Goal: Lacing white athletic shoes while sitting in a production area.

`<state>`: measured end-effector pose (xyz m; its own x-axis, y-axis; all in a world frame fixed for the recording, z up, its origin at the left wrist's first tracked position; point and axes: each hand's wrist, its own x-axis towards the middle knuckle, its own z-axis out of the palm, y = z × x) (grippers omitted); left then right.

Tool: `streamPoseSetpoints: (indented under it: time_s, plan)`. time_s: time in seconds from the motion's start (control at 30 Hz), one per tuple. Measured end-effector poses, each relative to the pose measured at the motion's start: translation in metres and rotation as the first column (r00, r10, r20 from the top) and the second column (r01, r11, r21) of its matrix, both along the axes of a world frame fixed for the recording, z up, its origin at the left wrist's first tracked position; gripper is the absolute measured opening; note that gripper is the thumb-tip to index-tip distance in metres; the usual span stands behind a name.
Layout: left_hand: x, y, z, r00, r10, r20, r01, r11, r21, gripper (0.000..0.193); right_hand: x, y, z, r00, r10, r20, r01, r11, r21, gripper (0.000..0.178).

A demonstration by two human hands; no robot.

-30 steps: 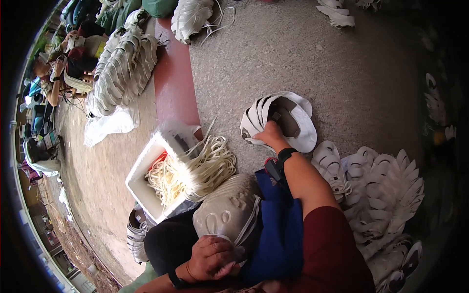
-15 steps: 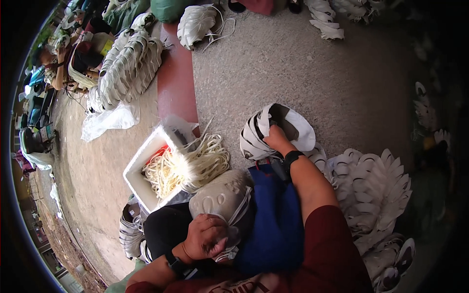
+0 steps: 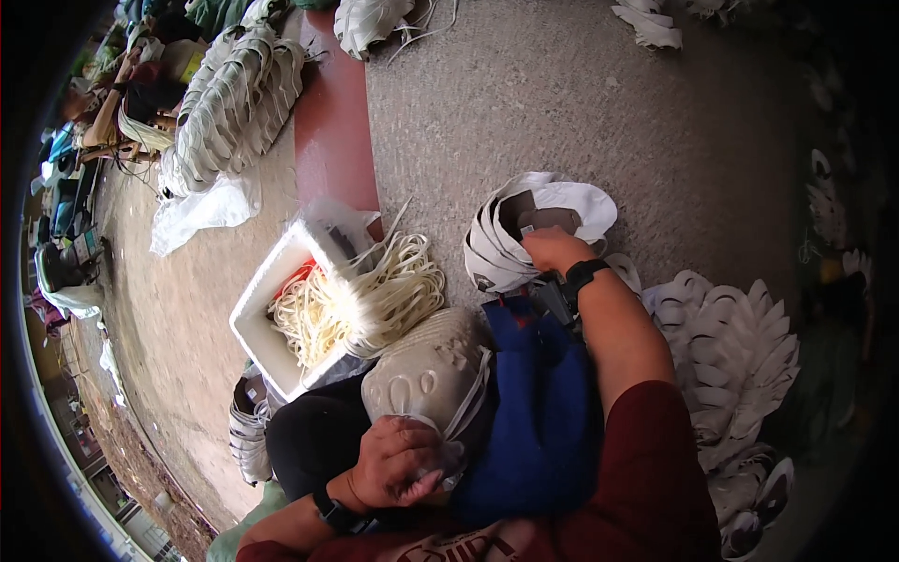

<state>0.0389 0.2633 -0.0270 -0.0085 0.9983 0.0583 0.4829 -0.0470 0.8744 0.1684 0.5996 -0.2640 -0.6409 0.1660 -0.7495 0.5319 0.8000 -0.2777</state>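
Observation:
On my lap rests a grey-beige shoe upper with a ridged, raised pattern and a pale lace at its side. My left hand is closed at its lower end, with a bit of clear, plastic-like material by the fingers. My right hand reaches forward to a curved stack of white shoe uppers nested together on the ground. Its fingers are closed on the inner edge of the stack, partly hidden. Grey lining and a small pale label show inside.
A white foam box of cream shoelaces stands at left, laces spilling over its side. More uppers are piled at right, and a long row of uppers lies far left beside a plastic sheet. Another person's arm shows there.
The view has shifted slightly. My right hand and the stack of uppers are a little farther right, and the stack has turned so more of its inside shows. My left hand stays by the lap.

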Motion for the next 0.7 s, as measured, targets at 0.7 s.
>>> streamPoseSetpoints:
  time_s: [0.7]
  plan:
    - [-0.002,0.001,-0.004,1.000,-0.009,0.020,0.009,1.000,-0.005,0.023,-0.010,-0.069,-0.041,0.698,-0.687,-0.203,0.653,0.727,-0.215,0.051]
